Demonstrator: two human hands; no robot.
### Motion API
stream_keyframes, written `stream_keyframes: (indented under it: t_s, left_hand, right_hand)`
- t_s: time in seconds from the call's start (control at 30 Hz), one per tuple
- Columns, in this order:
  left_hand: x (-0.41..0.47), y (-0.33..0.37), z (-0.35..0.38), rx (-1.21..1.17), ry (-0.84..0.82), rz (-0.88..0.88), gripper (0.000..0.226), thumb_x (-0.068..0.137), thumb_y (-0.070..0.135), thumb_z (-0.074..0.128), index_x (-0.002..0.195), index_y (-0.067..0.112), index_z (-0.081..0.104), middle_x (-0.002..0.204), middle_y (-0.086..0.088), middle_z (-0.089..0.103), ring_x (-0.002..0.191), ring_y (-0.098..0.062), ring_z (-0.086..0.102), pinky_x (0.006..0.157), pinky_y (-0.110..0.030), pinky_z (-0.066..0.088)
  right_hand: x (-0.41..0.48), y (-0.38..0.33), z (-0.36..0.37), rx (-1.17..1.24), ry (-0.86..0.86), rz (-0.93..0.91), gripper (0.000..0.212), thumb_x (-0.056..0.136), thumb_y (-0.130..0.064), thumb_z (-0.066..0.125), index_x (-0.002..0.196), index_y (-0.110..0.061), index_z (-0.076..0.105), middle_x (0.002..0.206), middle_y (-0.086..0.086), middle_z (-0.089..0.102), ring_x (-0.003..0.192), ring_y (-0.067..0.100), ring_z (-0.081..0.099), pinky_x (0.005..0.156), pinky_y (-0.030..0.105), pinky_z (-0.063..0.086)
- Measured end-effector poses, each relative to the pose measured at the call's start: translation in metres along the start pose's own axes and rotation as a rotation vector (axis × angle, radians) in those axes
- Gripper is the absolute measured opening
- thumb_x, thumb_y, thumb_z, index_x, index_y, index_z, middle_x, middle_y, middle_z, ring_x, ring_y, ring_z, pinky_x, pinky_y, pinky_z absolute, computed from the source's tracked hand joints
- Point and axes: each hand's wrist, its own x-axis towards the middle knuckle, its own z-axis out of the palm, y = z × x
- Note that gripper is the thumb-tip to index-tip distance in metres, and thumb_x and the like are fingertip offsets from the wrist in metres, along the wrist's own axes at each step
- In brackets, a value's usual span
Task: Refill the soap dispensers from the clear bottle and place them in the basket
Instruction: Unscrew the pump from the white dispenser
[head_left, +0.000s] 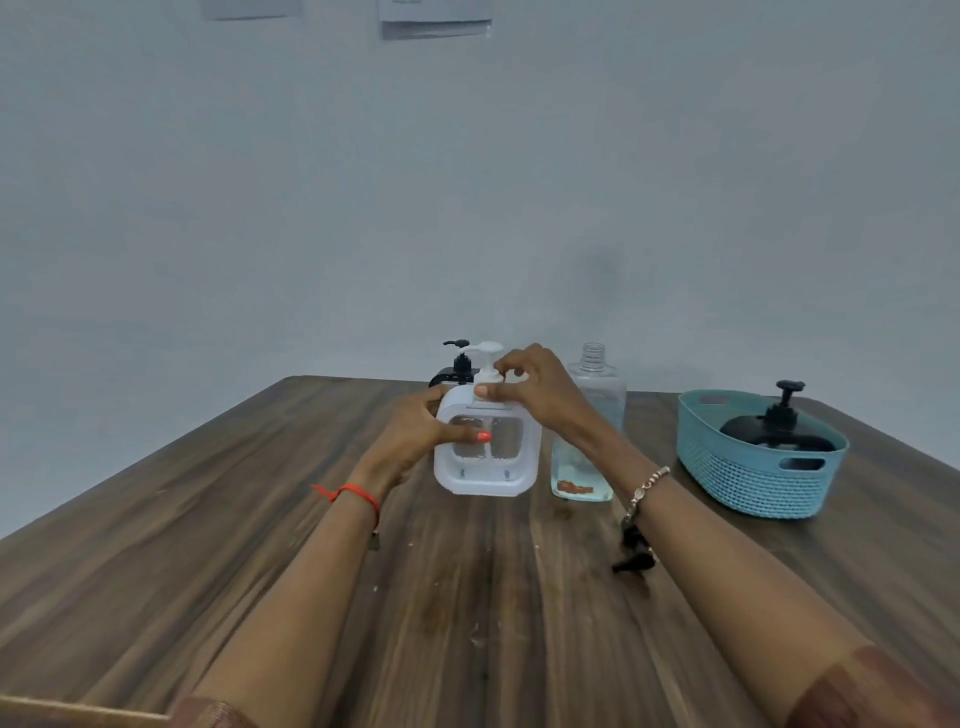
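A white square soap dispenser (485, 478) with a clear window stands on the wooden table (208, 519) at the centre. My left hand (415, 436) grips its left side, thumb across the window. My right hand (535, 384) pinches the white pump collar at its top. Right behind my right wrist stands the clear bottle (592, 395), uncapped, with a little liquid at the bottom. A black dispenser (454, 366) stands behind the white one, mostly hidden. Another black dispenser (779, 426) lies in the blue basket (753, 483) at the right.
A small black cap (634, 558) lies on the table under my right forearm. The table's far edge meets a pale wall. The table's left corner falls away at the lower left.
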Motion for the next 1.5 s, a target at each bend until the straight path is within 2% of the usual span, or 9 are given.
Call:
stream_keyframes:
  t_s: [0.13,0.27,0.4,0.57,0.77,1.0,1.1,1.23,1.5]
  left_hand:
    - [-0.010,0.004,-0.002,-0.061,-0.075,0.005,0.052,0.054,0.004,0.079,0.104,0.013,0.067,0.099,-0.008,0.070,0.090,-0.021,0.067,0.080,-0.031,0.054]
    - [-0.016,0.008,0.002,-0.066,-0.065,0.002,0.050,0.055,0.005,0.081,0.103,0.012,0.067,0.094,-0.005,0.071,0.086,-0.019,0.066,0.081,-0.032,0.055]
    - [-0.017,0.016,0.003,-0.037,0.013,0.000,0.038,0.063,0.002,0.082,0.094,0.018,0.069,0.082,0.005,0.074,0.077,-0.012,0.069,0.069,-0.024,0.055]
    - [-0.020,0.026,0.005,0.009,0.054,0.012,0.034,0.065,0.001,0.081,0.088,0.019,0.065,0.077,0.006,0.070,0.063,-0.002,0.067,0.056,-0.015,0.051]
    - [-0.027,0.023,-0.005,0.024,0.093,-0.008,0.043,0.060,0.009,0.086,0.097,0.014,0.066,0.091,-0.002,0.071,0.078,-0.016,0.068,0.066,-0.024,0.053]
    - [-0.030,0.025,-0.001,0.046,0.099,0.009,0.036,0.061,0.007,0.084,0.090,0.019,0.066,0.086,0.000,0.071,0.077,-0.016,0.068,0.066,-0.023,0.054]
    - [-0.031,0.025,0.000,0.026,0.095,0.017,0.035,0.062,0.004,0.083,0.088,0.020,0.067,0.085,0.002,0.071,0.076,-0.013,0.068,0.066,-0.022,0.055]
    - [-0.030,0.025,0.001,-0.028,0.091,0.007,0.037,0.061,0.003,0.083,0.091,0.019,0.068,0.087,0.002,0.072,0.080,-0.016,0.068,0.072,-0.028,0.055]
    - [-0.030,0.022,0.008,-0.041,0.062,0.024,0.032,0.063,0.001,0.082,0.088,0.016,0.071,0.082,0.001,0.074,0.075,-0.015,0.070,0.065,-0.024,0.056]
  right_hand:
    - [-0.007,-0.007,-0.012,0.086,-0.194,-0.081,0.015,0.077,-0.009,0.071,0.079,-0.023,0.068,0.084,0.003,0.059,0.079,0.013,0.050,0.072,0.014,0.038]
    - [-0.003,0.001,-0.024,0.244,-0.353,-0.016,0.024,0.084,-0.004,0.061,0.101,-0.019,0.069,0.101,0.003,0.068,0.096,0.012,0.061,0.094,0.028,0.043]
    - [-0.005,0.007,-0.019,0.282,-0.263,0.044,0.032,0.082,-0.007,0.065,0.114,-0.011,0.063,0.106,0.006,0.067,0.094,0.010,0.062,0.090,0.021,0.046]
    - [-0.007,-0.003,0.000,0.105,0.072,0.095,0.026,0.069,-0.026,0.080,0.086,-0.013,0.064,0.071,-0.005,0.058,0.062,0.005,0.052,0.060,0.016,0.041]
    - [-0.007,-0.006,-0.005,0.367,0.026,0.174,0.032,0.077,0.002,0.060,0.109,-0.003,0.063,0.094,0.008,0.066,0.079,0.009,0.060,0.069,0.016,0.046]
    - [-0.014,-0.013,0.012,-0.037,0.096,0.129,0.039,0.067,-0.036,0.079,0.088,-0.004,0.069,0.081,0.008,0.067,0.066,0.013,0.057,0.069,0.030,0.047]
    - [-0.013,-0.013,0.005,0.082,0.058,0.130,0.026,0.069,-0.019,0.079,0.089,-0.004,0.072,0.088,0.018,0.071,0.064,0.014,0.059,0.065,0.026,0.047]
    - [-0.012,-0.011,-0.004,0.399,-0.009,0.170,0.039,0.075,0.006,0.065,0.113,-0.001,0.062,0.108,0.013,0.068,0.081,0.012,0.064,0.068,0.014,0.050]
    - [-0.016,-0.013,0.005,-0.052,0.149,0.139,0.044,0.065,-0.032,0.082,0.100,-0.009,0.067,0.085,-0.002,0.063,0.074,0.009,0.057,0.072,0.026,0.046]
